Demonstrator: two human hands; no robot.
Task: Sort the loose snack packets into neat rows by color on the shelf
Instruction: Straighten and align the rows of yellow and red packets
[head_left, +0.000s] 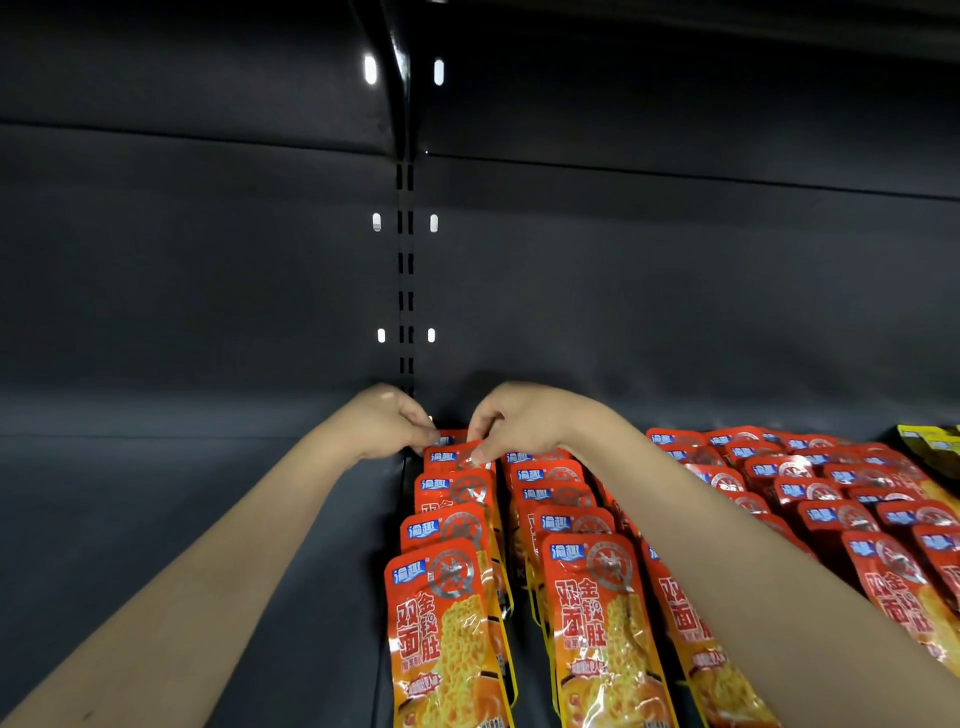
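Observation:
Red-orange snack packets lie in overlapping rows on a dark shelf (208, 519). The leftmost row (447, 613) runs from the front edge to the back wall, with a second row (587, 597) beside it. At the far end of the leftmost row, my left hand (389, 423) pinches the left edge of the rearmost red packet (453, 453). My right hand (511, 423) pinches the same packet's top right edge. Further red rows (831, 499) fill the right side, partly hidden by my right forearm.
Yellow packets (930, 439) sit at the far right by the back wall. A slotted upright (405, 270) splits the dark back panel. Left of the upright the shelf bay holds no packets. An upper shelf overhangs at the top.

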